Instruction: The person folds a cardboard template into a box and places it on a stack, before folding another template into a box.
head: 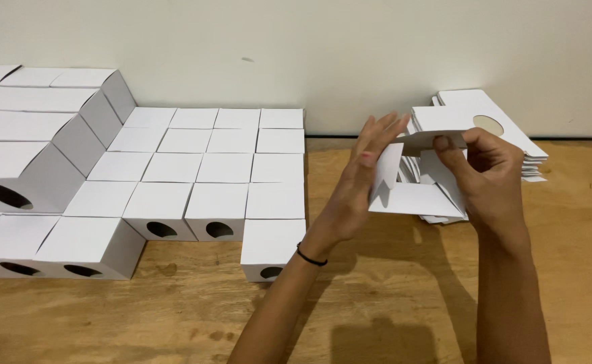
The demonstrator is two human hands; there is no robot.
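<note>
A half-folded white cardboard box (414, 195) hangs above the wooden table (174, 317), held between both hands. My left hand (357, 182) presses its flat fingers against the box's left flap. On the right side, my right hand (488, 175) pinches the top flap with thumb and fingers. A black band circles my left wrist. Behind the box lies a stack of flat white box blanks (498, 121), the top one with a round hole.
Several finished white boxes (208, 168) with oval holes in their fronts stand in rows at the left, stacked higher toward the far left (33, 128). One box (269, 249) stands nearest my left forearm. A pale wall runs along the back.
</note>
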